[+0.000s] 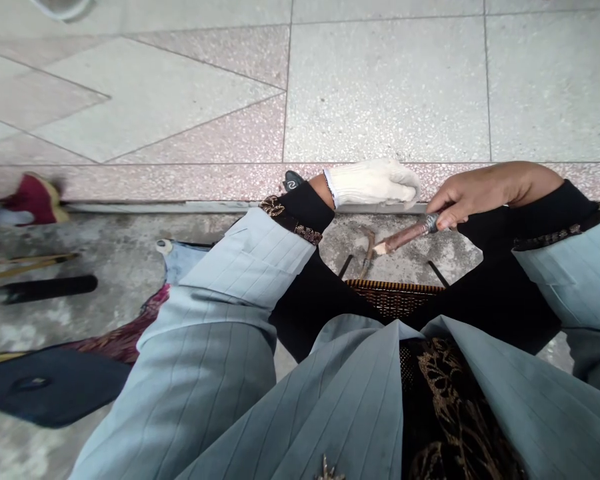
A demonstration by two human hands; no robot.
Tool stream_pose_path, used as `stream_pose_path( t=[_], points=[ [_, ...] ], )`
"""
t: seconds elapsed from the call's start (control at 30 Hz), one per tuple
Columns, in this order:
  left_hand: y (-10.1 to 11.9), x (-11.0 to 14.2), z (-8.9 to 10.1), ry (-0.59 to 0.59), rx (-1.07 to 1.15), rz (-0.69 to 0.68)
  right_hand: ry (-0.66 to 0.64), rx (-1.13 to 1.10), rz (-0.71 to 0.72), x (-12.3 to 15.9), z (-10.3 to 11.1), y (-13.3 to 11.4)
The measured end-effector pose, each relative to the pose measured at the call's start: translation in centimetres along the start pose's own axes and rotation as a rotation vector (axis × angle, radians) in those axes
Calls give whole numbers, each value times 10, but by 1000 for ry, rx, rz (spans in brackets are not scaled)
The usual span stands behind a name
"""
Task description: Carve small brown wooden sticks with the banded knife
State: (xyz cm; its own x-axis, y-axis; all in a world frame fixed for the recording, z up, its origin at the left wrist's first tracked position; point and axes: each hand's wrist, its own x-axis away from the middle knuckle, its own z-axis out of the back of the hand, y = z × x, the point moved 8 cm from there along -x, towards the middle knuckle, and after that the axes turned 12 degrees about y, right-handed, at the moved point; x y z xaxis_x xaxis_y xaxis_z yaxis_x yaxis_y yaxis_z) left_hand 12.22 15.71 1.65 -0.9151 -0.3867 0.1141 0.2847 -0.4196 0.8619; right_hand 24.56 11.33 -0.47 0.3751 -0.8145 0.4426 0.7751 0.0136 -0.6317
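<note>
My left hand (375, 183) wears a white knitted glove, its fingers curled together and pointing right. What they hold, if anything, is hidden. Across a small gap, my bare right hand (485, 190) pinches one end of a brown wooden handle (405, 237) at its grey, metal-looking band (431, 222). The handle slants down to the left, ending in a pale, bare-wood tip. Any part beyond the band is covered by my right fingers. Just left of that tip, a thin bent brown stick-like piece (367, 252) shows against the concrete.
Below my hands is the edge of a woven seat (395, 293) between my knees. A tiled step (380, 100) runs ahead. On the concrete at left are a black-handled tool (55, 287), yellowish sticks (30, 265), a dark blue flat item (50, 387) and a red shoe (35, 200).
</note>
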Motion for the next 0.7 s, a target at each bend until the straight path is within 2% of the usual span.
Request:
stream_pose_path(
  t=[0.1, 0.17, 0.27, 0.3, 0.37, 0.47, 0.57, 0.63, 0.7],
  points=[
    [-3, -4, 9, 132, 86, 56, 54, -105, -5, 9, 19, -18],
    [-6, -7, 12, 189, 133, 77, 307, -302, -56, 13, 44, -25],
    [-6, -10, 7, 174, 224, 98, 665, -493, -124, 19, 66, -22],
    [-6, -10, 3, 147, 245, 107, 729, -485, -144, 19, 69, -20],
    [-2, -8, -5, 76, 237, 107, 776, -355, -212, 15, 69, -12],
    [7, -4, -13, -2, 136, 49, 699, 13, -306, 6, 67, -1],
    [10, -1, -13, -37, -18, 0, 462, 347, -317, -4, 53, 7],
    [8, -1, -12, -48, -91, 1, 290, 417, -298, -6, 39, 13],
    [5, -2, -10, -49, -114, 2, 195, 347, -226, -6, 28, 12]
  ],
)
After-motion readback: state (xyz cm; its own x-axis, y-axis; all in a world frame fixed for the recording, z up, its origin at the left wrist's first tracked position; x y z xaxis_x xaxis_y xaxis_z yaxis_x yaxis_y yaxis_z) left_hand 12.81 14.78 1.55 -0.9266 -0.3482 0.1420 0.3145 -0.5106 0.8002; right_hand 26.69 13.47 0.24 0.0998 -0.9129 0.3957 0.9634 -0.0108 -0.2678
